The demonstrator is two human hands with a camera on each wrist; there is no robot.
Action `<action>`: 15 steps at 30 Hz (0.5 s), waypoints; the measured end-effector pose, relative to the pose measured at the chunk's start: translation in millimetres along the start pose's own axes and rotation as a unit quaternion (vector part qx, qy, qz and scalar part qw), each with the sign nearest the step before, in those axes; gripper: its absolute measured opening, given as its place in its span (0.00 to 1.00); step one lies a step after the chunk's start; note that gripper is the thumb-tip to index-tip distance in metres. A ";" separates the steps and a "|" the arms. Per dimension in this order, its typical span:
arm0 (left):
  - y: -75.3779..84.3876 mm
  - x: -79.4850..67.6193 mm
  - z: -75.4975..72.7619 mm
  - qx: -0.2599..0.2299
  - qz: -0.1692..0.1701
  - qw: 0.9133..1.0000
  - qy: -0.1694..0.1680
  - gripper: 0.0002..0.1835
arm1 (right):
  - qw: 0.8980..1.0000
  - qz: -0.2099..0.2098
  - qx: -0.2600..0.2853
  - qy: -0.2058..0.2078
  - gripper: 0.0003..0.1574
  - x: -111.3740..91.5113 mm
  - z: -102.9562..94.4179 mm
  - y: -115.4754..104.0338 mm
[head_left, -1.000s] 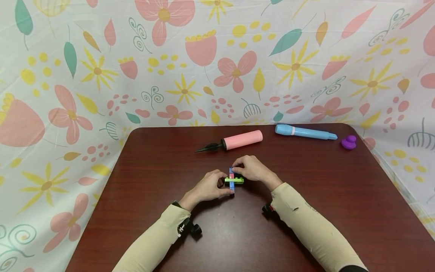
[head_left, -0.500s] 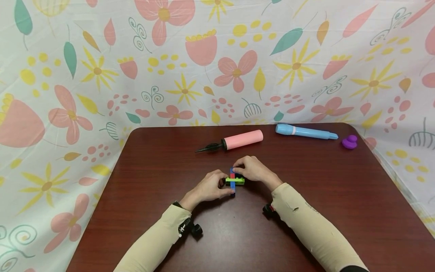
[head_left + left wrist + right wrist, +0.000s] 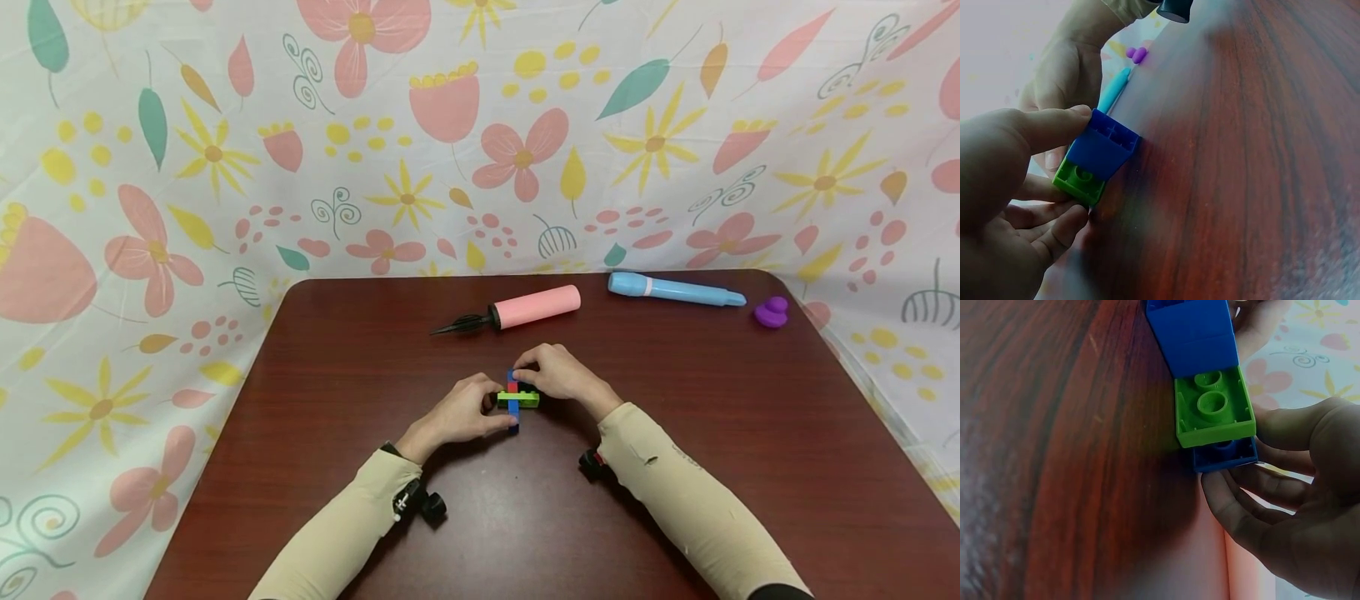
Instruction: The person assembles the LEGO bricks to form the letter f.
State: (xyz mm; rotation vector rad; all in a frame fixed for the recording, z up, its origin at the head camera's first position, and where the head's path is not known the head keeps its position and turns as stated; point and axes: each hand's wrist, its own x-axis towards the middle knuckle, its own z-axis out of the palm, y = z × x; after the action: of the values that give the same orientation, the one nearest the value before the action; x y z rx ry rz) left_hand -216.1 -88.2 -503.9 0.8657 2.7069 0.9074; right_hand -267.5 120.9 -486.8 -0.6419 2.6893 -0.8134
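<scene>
In the head view, toy building bricks are joined in a cross over the middle of the table. A long green brick (image 3: 528, 401) runs sideways through a line of blue bricks (image 3: 513, 408) and a red brick (image 3: 513, 387). My left hand (image 3: 461, 410) grips the cross from the left, its thumb on the near blue end. My right hand (image 3: 558, 371) pinches the far blue end between thumb and fingers. The left wrist view shows the hollow underside of a blue brick (image 3: 1100, 150) over the green one (image 3: 1079, 181). In the right wrist view, fingertips support the far blue brick (image 3: 1225, 456).
Behind the hands lies a pink hand pump (image 3: 538, 307) with a black tip. A light blue tube-shaped pump (image 3: 675, 291) and a purple rubber duck (image 3: 771, 312) sit at the back right. A flowered cloth (image 3: 405, 150) hangs along the brown table's (image 3: 360, 333) far edge.
</scene>
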 end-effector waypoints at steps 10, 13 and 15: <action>0.1 0.5 0.3 0.000 -0.007 1.000 -0.005 0.30 | 1.000 0.006 0.002 -0.004 0.15 -0.9 -2.7 -0.2; 0.3 0.1 -1.9 -0.007 -0.012 1.000 -0.003 0.30 | 1.000 0.010 0.003 0.002 0.17 -2.3 -4.8 0.3; -0.2 -0.4 -3.7 -0.014 -0.013 1.000 0.000 0.30 | 1.000 0.009 0.005 0.015 0.18 -4.4 -7.5 0.5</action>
State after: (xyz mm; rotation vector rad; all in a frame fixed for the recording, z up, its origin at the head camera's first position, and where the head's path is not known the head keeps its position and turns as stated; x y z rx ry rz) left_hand -217.1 -90.3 -501.1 0.8235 2.6920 0.9376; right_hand -266.6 126.9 -480.6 -0.6081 2.7128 -0.8372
